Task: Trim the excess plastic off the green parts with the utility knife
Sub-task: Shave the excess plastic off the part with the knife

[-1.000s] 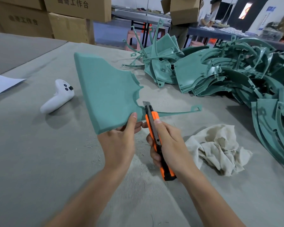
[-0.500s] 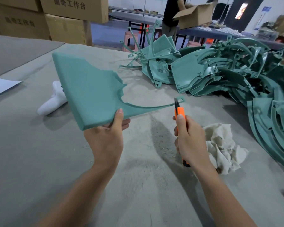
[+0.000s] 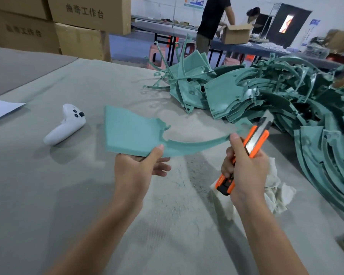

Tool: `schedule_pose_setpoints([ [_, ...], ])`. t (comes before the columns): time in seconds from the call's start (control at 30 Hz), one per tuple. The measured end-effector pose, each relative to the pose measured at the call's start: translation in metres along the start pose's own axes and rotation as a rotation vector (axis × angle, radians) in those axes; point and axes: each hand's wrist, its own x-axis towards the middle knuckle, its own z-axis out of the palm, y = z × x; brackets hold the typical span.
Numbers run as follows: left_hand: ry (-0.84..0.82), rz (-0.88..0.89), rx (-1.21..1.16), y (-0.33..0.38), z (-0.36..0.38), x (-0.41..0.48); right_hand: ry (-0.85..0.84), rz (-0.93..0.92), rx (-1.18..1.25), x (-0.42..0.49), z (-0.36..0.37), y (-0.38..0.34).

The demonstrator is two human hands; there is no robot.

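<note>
I find the green part (image 3: 131, 133) to be matt plastic, its face smooth. The heaped green parts (image 3: 286, 100) show a glossier sheen. The utility knife (image 3: 257, 136) has an orange plastic casing and bare metal blade. The bench (image 3: 68, 205) cover is grey cloth, matt, finely ribbed. Rag (image 3: 276, 187): off-white cloth, crumpled. Controller (image 3: 66, 128): smooth white plastic. Boxes (image 3: 87, 14): brown cardboard. Sheet (image 3: 0, 110): white paper.

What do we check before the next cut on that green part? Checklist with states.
1. Grip of left hand on green part: thumb on top, fingers beneath. Ok.
2. Grip of right hand on knife: wrapped round handle. Ok.
3. Knife blade out: ok.
4. Contact of blade with the thin strip: cannot tell, blurred.
5. Clearance from left hand to blade: ok.
6. Support from table: not ok, part held in air.
</note>
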Motion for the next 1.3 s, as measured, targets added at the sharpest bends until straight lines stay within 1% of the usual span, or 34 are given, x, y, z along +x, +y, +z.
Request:
schedule_pose_setpoints([
  [0.1,-0.159,0.068,0.119,0.004,0.0,-0.002,0.069,-0.072,0.043,0.006,-0.007,-0.004],
  [0.13,-0.196,0.036,0.103,0.006,-0.001,-0.001,0.072,-0.099,0.054,0.007,-0.009,-0.005],
  [0.17,-0.216,-0.052,0.023,0.008,-0.003,0.002,0.067,-0.129,0.067,0.009,-0.01,-0.006],
  [0.23,-0.232,-0.298,-0.243,0.013,-0.015,0.01,0.031,-0.188,0.088,0.01,-0.014,-0.007],
  [0.3,-0.237,-0.496,-0.488,0.017,-0.031,0.02,-0.013,-0.225,0.103,0.012,-0.018,-0.008],
  [0.33,-0.228,-0.562,-0.562,0.018,-0.038,0.025,-0.036,-0.231,0.105,0.012,-0.021,-0.009],
  [0.37,-0.226,-0.603,-0.574,0.019,-0.043,0.028,-0.064,-0.231,0.103,0.013,-0.022,-0.008],
  [0.4,-0.233,-0.627,-0.529,0.019,-0.046,0.03,-0.101,-0.227,0.102,0.013,-0.022,-0.008],
  [0.47,-0.273,-0.644,-0.384,0.022,-0.048,0.031,-0.161,-0.216,0.105,0.013,-0.02,-0.007],
  [0.57,-0.317,-0.661,-0.25,0.022,-0.051,0.032,-0.124,-0.207,0.03,0.013,-0.02,-0.007],
  [0.67,-0.263,-0.654,-0.234,0.025,-0.054,0.035,-0.083,-0.273,-0.21,0.015,-0.026,-0.006],
  [0.77,-0.183,-0.642,-0.218,0.028,-0.061,0.041,-0.105,-0.361,-0.45,0.018,-0.03,-0.005],
  [0.87,-0.17,-0.628,-0.198,0.028,-0.069,0.045,-0.147,-0.442,-0.593,0.02,-0.031,-0.003],
  [1.0,-0.228,-0.65,-0.18,0.028,-0.07,0.045,-0.189,-0.524,-0.685,0.026,-0.033,-0.003],
  [1.07,-0.25,-0.654,-0.181,0.03,-0.069,0.044,-0.195,-0.533,-0.714,0.03,-0.034,-0.003],
  [1.23,-0.256,-0.672,-0.196,0.032,-0.066,0.041,-0.199,-0.544,-0.72,0.035,-0.038,0.004],
  [1.3,-0.232,-0.672,-0.218,0.031,-0.064,0.041,-0.259,-0.561,-0.749,0.034,-0.038,0.009],
])
